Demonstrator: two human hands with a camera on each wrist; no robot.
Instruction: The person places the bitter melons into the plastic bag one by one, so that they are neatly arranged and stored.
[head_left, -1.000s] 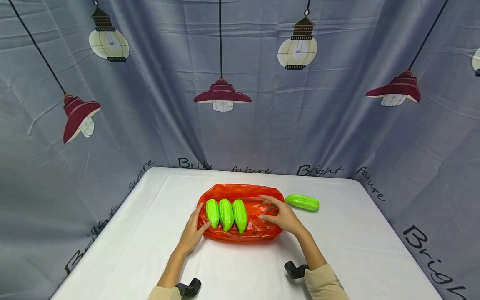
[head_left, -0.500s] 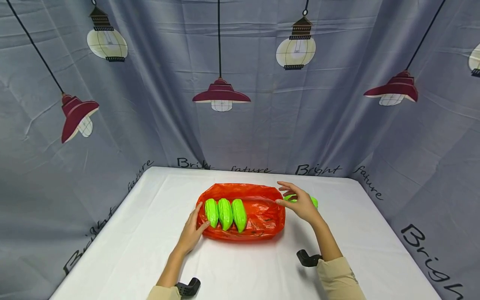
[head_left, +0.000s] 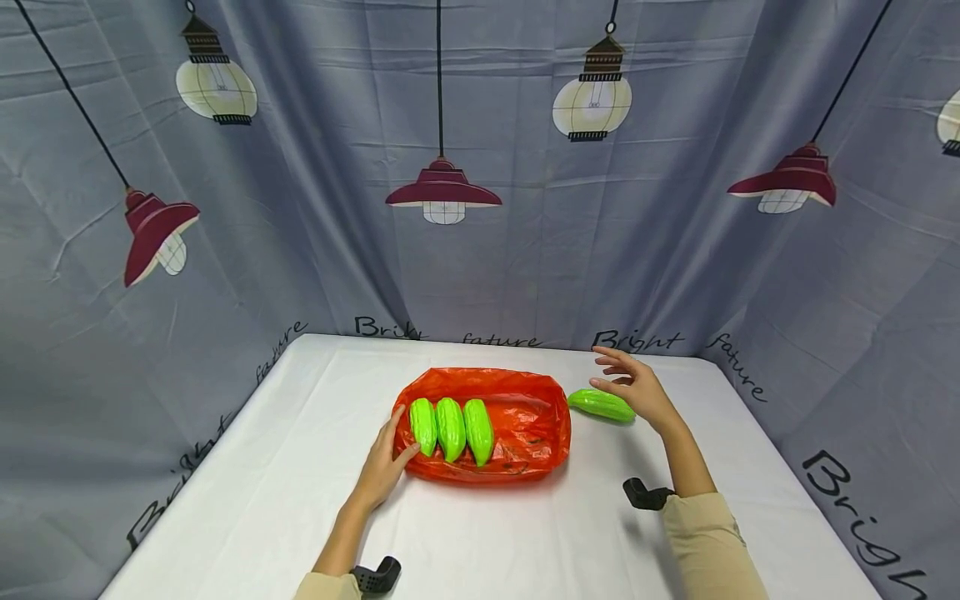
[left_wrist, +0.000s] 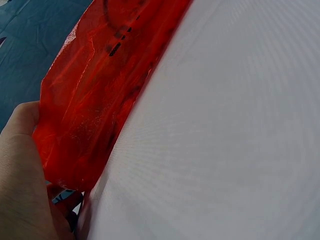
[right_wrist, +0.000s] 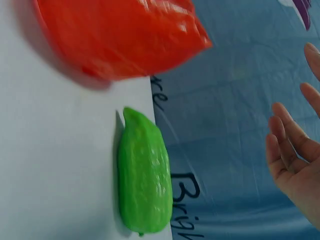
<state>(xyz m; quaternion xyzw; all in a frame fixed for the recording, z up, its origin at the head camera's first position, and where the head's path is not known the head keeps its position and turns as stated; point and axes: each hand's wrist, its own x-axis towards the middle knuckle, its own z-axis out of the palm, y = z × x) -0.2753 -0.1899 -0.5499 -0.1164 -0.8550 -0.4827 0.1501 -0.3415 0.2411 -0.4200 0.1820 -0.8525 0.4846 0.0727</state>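
A red plastic bag [head_left: 525, 433] lies spread open on the white table, its rim standing up around it. Three bright green toy bitter melons [head_left: 452, 429] sit side by side in its left half. My left hand [head_left: 385, 462] holds the bag's left end, and the left wrist view shows the thumb at the edge of the red plastic [left_wrist: 90, 110]. Just right of the bag, a fourth bitter melon [head_left: 602, 405] lies on the table. My right hand [head_left: 641, 390] hovers above and beyond that melon, fingers spread and holding nothing. In the right wrist view the melon [right_wrist: 145, 175] is untouched.
The white table [head_left: 480, 542] stretches around the bag on all sides. Grey-blue curtains [head_left: 480, 275] printed with lamps and lettering hang behind and beside it. Black wrist devices [head_left: 647, 494] stick out from both forearms.
My right hand has left the bag's right end and moved right and away, passing over the loose melon. The left hand, the bag and the melons have stayed in place.
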